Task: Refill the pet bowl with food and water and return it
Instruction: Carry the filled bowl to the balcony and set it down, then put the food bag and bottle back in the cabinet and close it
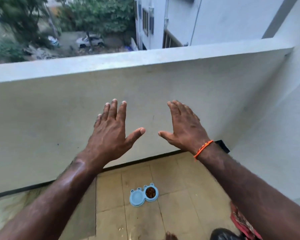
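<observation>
Both hands, left hand and right hand, are spreading open, holding nothing, high above the pet bowl sitting on the floor between them, lying sideways.

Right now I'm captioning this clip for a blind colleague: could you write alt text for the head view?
A person holds both hands open and empty in front of a balcony wall, left hand and right hand with fingers spread. Below them on the tiled floor sits a blue double pet bowl, brown food in its right cup, the left cup pale.
</observation>
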